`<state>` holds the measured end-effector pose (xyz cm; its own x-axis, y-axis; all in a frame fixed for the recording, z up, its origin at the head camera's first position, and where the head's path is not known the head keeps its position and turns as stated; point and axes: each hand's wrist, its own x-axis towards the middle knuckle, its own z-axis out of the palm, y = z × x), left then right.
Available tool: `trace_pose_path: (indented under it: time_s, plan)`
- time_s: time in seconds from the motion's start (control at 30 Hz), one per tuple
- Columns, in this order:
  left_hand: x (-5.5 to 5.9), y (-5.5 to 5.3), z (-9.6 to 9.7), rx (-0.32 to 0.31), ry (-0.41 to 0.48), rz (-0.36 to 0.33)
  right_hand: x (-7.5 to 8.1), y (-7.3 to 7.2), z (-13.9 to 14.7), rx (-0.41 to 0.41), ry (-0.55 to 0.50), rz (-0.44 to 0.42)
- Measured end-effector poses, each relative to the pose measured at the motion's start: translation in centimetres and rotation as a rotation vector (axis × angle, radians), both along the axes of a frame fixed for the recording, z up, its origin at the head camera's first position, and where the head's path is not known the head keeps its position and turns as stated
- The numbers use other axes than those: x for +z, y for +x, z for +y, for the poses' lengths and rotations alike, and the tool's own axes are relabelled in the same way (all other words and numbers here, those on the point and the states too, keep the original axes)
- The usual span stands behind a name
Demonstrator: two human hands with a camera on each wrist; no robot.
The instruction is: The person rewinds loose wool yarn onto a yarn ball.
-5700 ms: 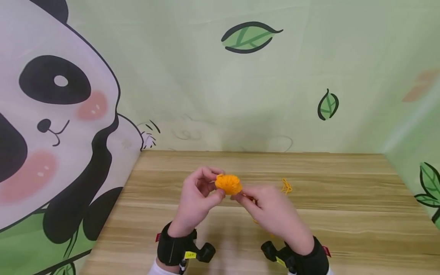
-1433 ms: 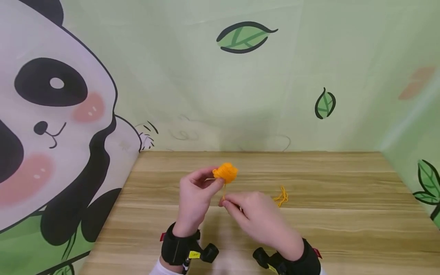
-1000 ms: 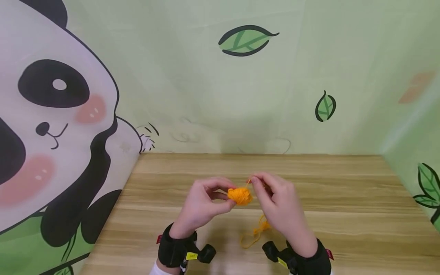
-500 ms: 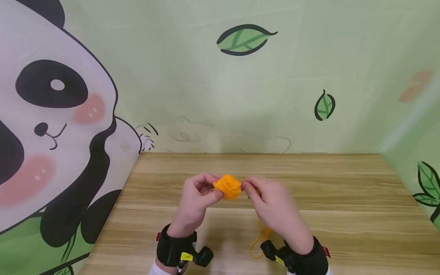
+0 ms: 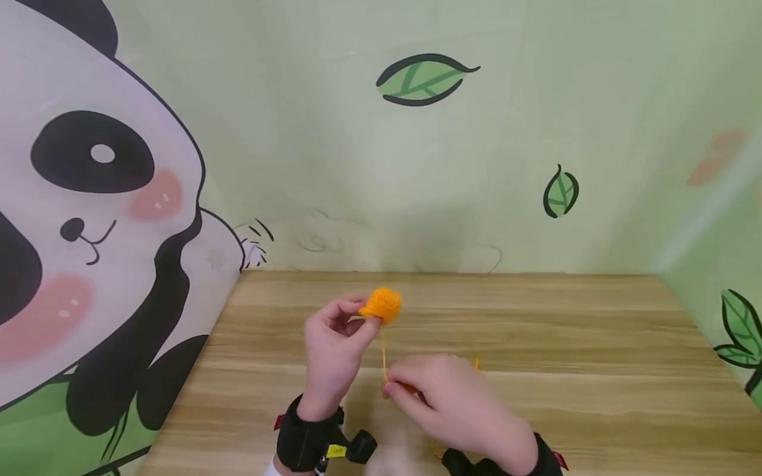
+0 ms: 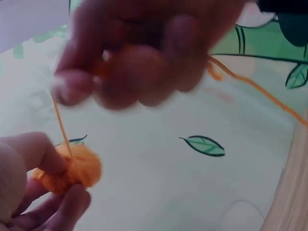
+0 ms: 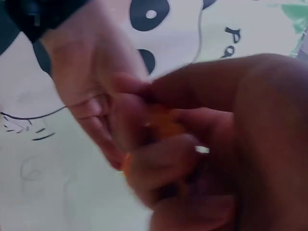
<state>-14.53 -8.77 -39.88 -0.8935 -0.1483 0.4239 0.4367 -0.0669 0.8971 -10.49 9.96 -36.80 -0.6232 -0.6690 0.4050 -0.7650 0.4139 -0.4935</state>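
In the head view my left hand [image 5: 335,350] pinches a small orange ball of yarn [image 5: 383,305] between thumb and fingers, above the table. A single yarn strand [image 5: 383,350] runs down from the ball to my right hand [image 5: 455,400], whose thumb and index finger pinch it. The left wrist view shows the same ball [image 6: 79,166] with the strand [image 6: 61,126] stretched up to the blurred right hand [image 6: 139,57]. More yarn [image 6: 260,89] trails away behind that hand. In the right wrist view, curled fingers hide most of the yarn.
The wood-grain table [image 5: 595,396] reaches back to a pale green cloth wall [image 5: 309,132] printed with a panda and leaves. A bit of loose yarn [image 5: 477,363] shows just behind the right hand. Black wristbands [image 5: 309,433] with small cameras sit on both wrists.
The right hand has gone from beside the ball to below it, drawing the strand taut downward. The left hand has tipped the ball up and slightly left. Earlier, the right hand similarly circled the ball.
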Motion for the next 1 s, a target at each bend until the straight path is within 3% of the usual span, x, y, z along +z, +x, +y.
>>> trace_pose_path:
  time_s: [0.2,0.37,0.5,0.63,0.7,0.8,0.9,1.0]
  plan:
    - [0.0,0.3,0.3,-0.121,-0.206,0.032,1.1,0.0,1.5,-0.176,-0.275,0.128]
    - [0.3,0.7,0.4,-0.295,-0.27,0.045,1.4,-0.8,2.5,-0.333,-0.334,0.16]
    - [0.6,1.3,0.1,-0.431,-0.216,0.044,1.0,-1.2,2.6,-0.407,-0.303,0.127]
    - [0.9,1.6,-0.1,-0.508,-0.022,0.015,0.4,-1.7,2.1,-0.424,-0.163,0.042]
    - [1.0,1.5,-0.2,-0.483,0.085,-0.01,0.1,-1.7,1.5,-0.387,-0.063,-0.025]
    - [1.0,1.3,-0.2,-0.353,0.187,-0.053,-0.3,-1.5,0.6,-0.275,0.061,-0.113]
    - [1.0,1.0,-0.1,-0.201,0.205,-0.092,-0.6,-0.9,-0.2,-0.166,0.125,-0.142]
    - [0.9,0.7,0.0,-0.119,0.185,-0.102,-0.6,-0.6,-0.6,-0.125,0.14,-0.129]
